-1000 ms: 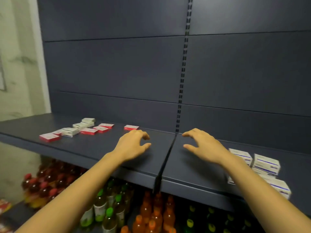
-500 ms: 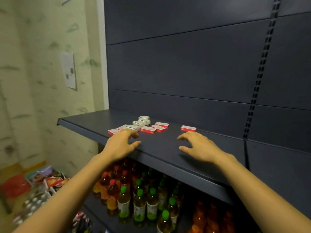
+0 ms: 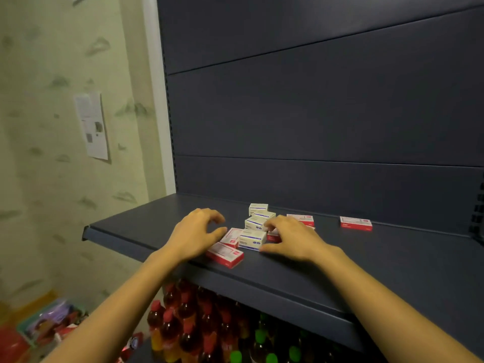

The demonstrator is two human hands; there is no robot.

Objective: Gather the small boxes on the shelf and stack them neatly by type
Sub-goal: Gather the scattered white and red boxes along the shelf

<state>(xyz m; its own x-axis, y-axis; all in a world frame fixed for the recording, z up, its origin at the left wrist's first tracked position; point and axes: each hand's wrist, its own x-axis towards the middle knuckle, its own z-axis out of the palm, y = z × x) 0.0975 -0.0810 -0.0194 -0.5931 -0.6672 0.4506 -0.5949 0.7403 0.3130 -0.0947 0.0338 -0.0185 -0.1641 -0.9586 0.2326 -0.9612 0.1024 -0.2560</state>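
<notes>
Small boxes lie clustered on the shelf (image 3: 379,260): white boxes (image 3: 259,221) at the centre, red boxes (image 3: 356,223) scattered around them.

Left hand (image 3: 196,235): fingers loosely curled, holding nothing.

Right hand (image 3: 292,238): thumb and fingers bracket the nearest white box (image 3: 252,239); whether they touch it cannot be confirmed.

Hazard: the front red box (image 3: 225,254) lies near the shelf lip. A sweeping wrist could knock it onto the bottles (image 3: 183,328) below.
</notes>
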